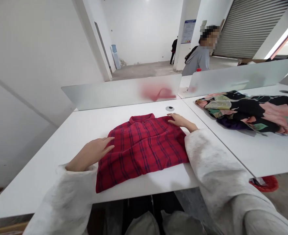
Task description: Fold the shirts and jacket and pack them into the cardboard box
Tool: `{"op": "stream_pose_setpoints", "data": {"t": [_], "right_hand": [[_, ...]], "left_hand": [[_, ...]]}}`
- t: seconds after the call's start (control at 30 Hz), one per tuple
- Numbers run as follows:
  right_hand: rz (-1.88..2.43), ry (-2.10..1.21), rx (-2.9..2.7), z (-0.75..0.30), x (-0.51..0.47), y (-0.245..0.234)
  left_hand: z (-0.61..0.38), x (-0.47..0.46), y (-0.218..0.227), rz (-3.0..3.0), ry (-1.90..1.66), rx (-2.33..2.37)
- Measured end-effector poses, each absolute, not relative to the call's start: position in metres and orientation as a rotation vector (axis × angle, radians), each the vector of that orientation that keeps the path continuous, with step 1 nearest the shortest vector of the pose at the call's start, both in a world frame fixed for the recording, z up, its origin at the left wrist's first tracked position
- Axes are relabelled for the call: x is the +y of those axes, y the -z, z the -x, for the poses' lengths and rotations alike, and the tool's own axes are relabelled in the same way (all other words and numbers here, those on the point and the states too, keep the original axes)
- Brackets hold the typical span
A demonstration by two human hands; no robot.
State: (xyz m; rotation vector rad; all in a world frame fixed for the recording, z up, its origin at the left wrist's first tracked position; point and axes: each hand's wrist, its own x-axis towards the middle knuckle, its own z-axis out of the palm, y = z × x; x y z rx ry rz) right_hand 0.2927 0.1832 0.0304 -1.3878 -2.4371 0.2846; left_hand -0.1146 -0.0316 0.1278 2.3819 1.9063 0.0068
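A red plaid shirt (pixel 144 145) with dark blue lines lies folded on the white table (pixel 68 140), its collar toward the far side. At the shirt's left edge is my left hand (pixel 93 150), fingers apart, the tips over the cloth. My right hand (pixel 180 121) rests by the shirt's upper right corner with its fingers stretched out. Neither hand grips the fabric. The right sleeve of my light garment covers part of the shirt's right side.
Frosted dividers (pixel 104 93) run along the table's back edge, with blurred red shapes behind. A cable hole (pixel 169 108) sits beyond the shirt. Floral black clothing (pixel 251 111) is heaped on the right table. A red basket (pixel 267 183) stands below; a person in grey (pixel 199 60) is beyond.
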Motion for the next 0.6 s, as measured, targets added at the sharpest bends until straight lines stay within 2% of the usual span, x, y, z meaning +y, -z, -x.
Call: {"op": "stream_pose_setpoints", "data": {"t": [0.13, 0.27, 0.43, 0.6], "right_hand": [[1.281, -0.212, -2.480, -0.316, 0.162, -0.056], [1.392, -0.215, -2.424, -0.335, 0.157, -0.062], [1.418, -0.377, -2.333, -0.328, 0.177, -0.033], [1.449, -0.283, -2.258, -0.314, 0.194, 0.000]], "left_hand": [[0.136, -0.016, -0.114, -2.259, -0.022, 2.001], [0.169, 0.022, -0.090, -2.120, -0.147, 1.939], [0.185, 0.057, -0.065, -2.097, -0.348, 1.801], [0.180, 0.068, -0.041, -1.976, -0.603, 1.805]]}}
